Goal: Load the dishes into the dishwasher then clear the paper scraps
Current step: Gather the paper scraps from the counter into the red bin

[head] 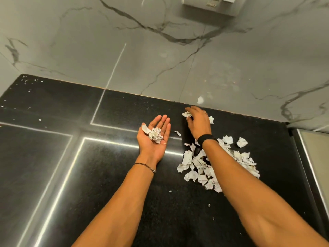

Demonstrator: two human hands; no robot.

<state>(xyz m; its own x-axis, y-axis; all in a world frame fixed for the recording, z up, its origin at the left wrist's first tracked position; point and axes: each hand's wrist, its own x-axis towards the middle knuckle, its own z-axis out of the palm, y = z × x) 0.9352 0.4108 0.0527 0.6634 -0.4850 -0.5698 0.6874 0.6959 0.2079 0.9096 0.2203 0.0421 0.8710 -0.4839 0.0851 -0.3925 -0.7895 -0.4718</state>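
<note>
- The left hand [151,147] is held palm up just above the black speckled stone desk [106,175], a little toward 12 o'clock from the middle of the view. Its fingers are straight and close together.
- A small clump of crumpled white paper bits [155,135] lies loose in that open palm. One flatter piece sticks out toward 10 o'clock, by the thumb.
- The right hand [197,122] is at 3 o'clock from the left one, palm down and close to the grey marble-veined wall [160,59]. Its fingers are curled down and pinch a crumpled white paper scrap [187,114] at the fingertips.
- Another small white scrap [211,119] shows just beside that hand at 3 o'clock.
- A lone torn white shred [178,133] lies on the desk between the two hands.
- The heap of torn white paper scraps [204,166] lies on the desk at 5 o'clock from the right hand, partly under the right forearm.
- Two crumpled white paper balls [241,142] sit at its 1 o'clock edge.
- A black wristband [206,139] circles the right wrist, and a thin dark bracelet [146,165] circles the left.
</note>
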